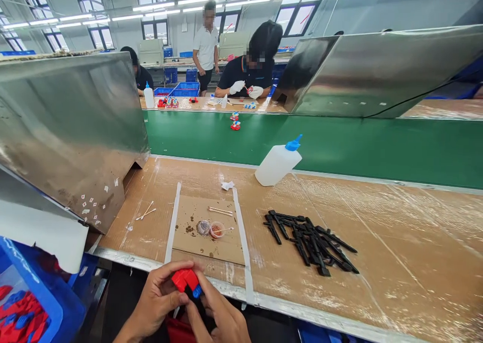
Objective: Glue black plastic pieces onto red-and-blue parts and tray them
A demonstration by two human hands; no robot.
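— What have your hands got?

— Your left hand (158,295) and right hand (219,315) both hold the small red part (184,279), low in the view, just in front of the near edge of the worktop (396,242). Your left grip is narrow, thumb and fingertips pinched on the red body; your right grip closes on it from below, at the end with the blue tip (196,291).

— Which way does it point?

— Its long axis runs from upper left to lower right, blue tip towards your right hand (the underside is hidden by your fingers).

— Any writing on it?

— None that can be read, neither on the part nor on the white squeeze bottle (278,163) with its blue cap, which leans at the edge of the green conveyor belt (339,142).

— What else lies near?

— A pile of black plastic pieces (311,240) to your right, two small dishes (210,229) on a cardboard mat (206,232) ahead of you, and a blue bin (33,303) of red parts at your left.
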